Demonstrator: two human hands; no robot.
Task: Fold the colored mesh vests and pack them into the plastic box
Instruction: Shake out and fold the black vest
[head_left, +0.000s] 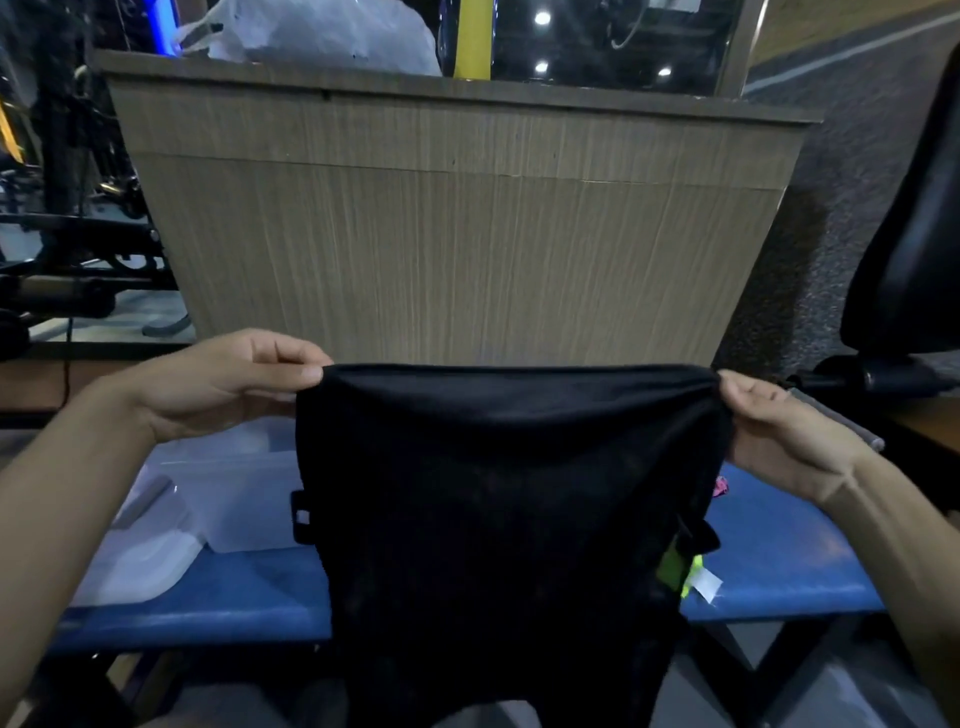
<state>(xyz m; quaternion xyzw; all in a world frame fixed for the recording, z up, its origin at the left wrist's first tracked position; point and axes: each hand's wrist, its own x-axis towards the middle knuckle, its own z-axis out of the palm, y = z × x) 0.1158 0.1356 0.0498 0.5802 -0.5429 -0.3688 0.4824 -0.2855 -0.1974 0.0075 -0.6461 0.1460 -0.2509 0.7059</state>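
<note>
A black mesh vest (498, 509) hangs in the air in front of me, stretched flat between both hands. My left hand (228, 384) pinches its top left corner. At the top right corner my right hand (779, 431) pinches the same edge. The vest's lower part drops below the blue bench (779, 561) and hides its middle. A clear plastic box (234, 488) stands on the bench at the left, partly behind the vest. Its clear lid (140, 561) lies beside it, nearer to me. A strip of neon yellow-green vest (675, 566) with a white tag peeks out at the black vest's right edge.
A tall wood-grain counter (467, 234) stands just behind the bench. A black office chair (909, 260) is at the right, gym equipment (67, 249) at the left. A small pink item (721, 487) lies on the bench near my right wrist.
</note>
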